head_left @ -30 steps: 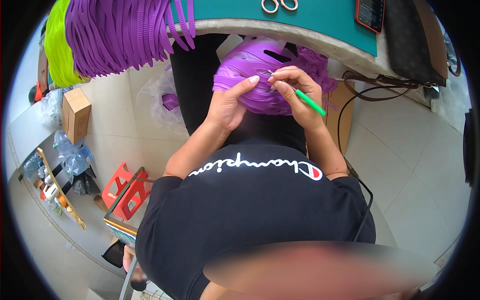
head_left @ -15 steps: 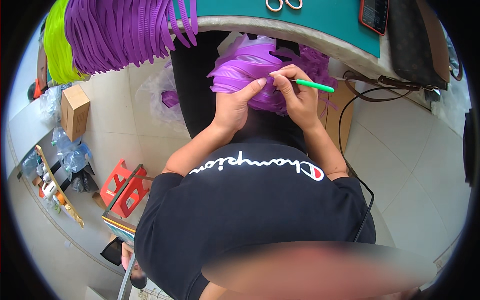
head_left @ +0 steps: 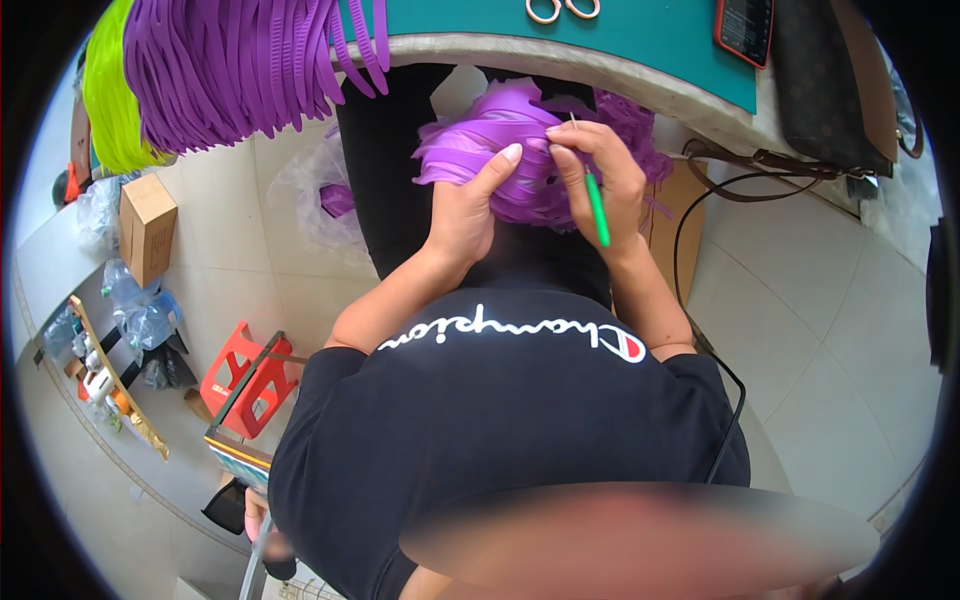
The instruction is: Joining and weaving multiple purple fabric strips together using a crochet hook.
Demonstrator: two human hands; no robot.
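A bundle of glossy purple rubber-like strips [head_left: 520, 115] lies over my lap, just below the table edge. My left hand [head_left: 468, 205] is closed around the bundle's near side, its thumb pressed on top of the strips. In my right hand [head_left: 610, 185] is a slim green-handled tool [head_left: 597, 210] with a thin metal tip. Its handle points down toward my wrist, and the tip rises between the fingers. The right thumb and forefinger come close together at the bundle's right side; whether they pinch a bit of purple is too small to tell.
Many purple strips [head_left: 230, 60] and lime-green strips [head_left: 108, 95] hang over the table edge at left. Pink-handled scissors [head_left: 562, 8], a phone [head_left: 744, 30] and a brown bag [head_left: 835, 90] lie on the table. Purple scraps [head_left: 628, 125] sit beyond my right hand. A red stool [head_left: 245, 375] stands left.
The green tool has swung in my right hand: its handle pointed right and now points down toward me. My right fingers have lifted and spread slightly. The left hand keeps its hold.
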